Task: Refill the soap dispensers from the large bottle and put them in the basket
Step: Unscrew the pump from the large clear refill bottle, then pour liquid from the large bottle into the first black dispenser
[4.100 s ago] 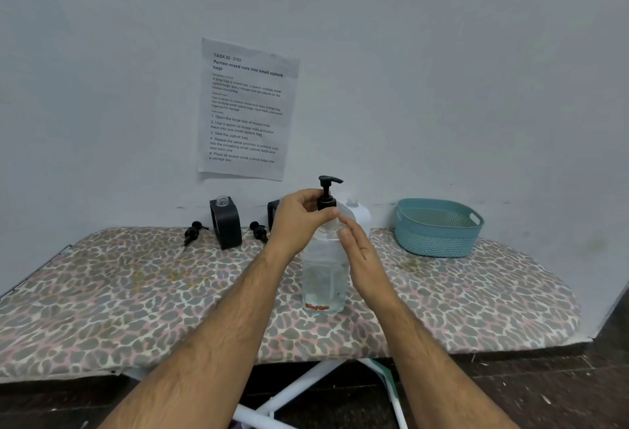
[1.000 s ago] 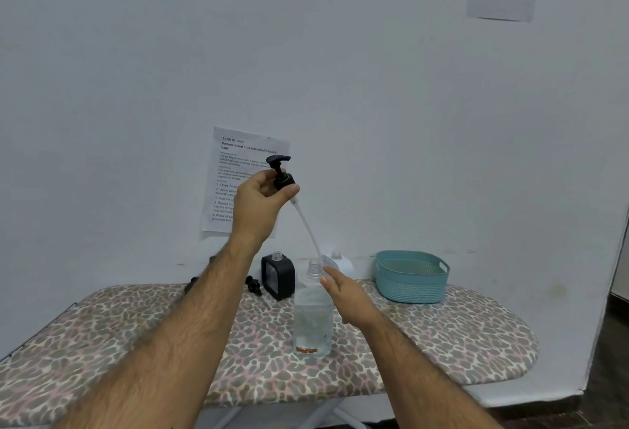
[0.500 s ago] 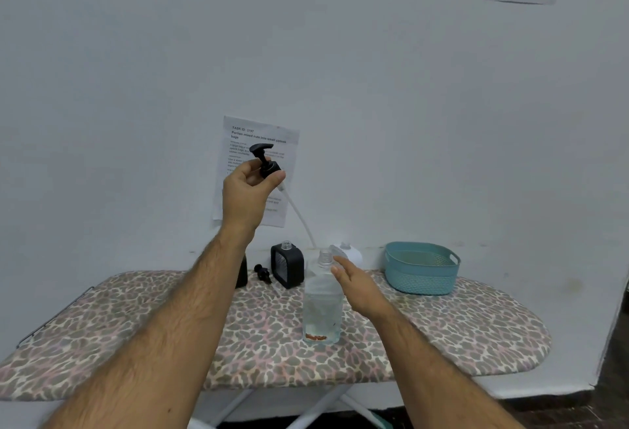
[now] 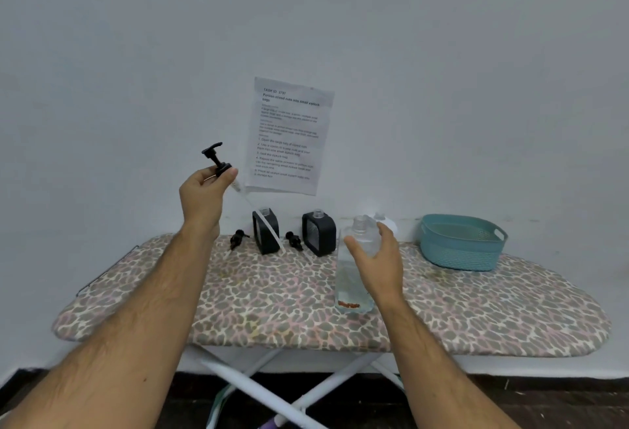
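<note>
The large clear bottle (image 4: 354, 278) stands uncapped on the leopard-print ironing board (image 4: 272, 295), with the right hand (image 4: 376, 267) curled round its shoulder. Left of the bottle and above it, the left hand (image 4: 200, 195) pinches the black pump head (image 4: 215, 159), its tube (image 4: 262, 224) slanting down. Two black dispensers (image 4: 318, 232) stand behind-left of the bottle; the teal basket (image 4: 461, 243) sits to its right.

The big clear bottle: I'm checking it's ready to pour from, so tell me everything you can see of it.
The bottle is clear plastic, tall, with a threaded neck that is open: its black pump, with a long pale dip tube, is held up to the left by the left hand. It stands upright on the patterned board, holding some clear liquid and an orange mark near the base. The right hand wraps its shoulder.
</note>
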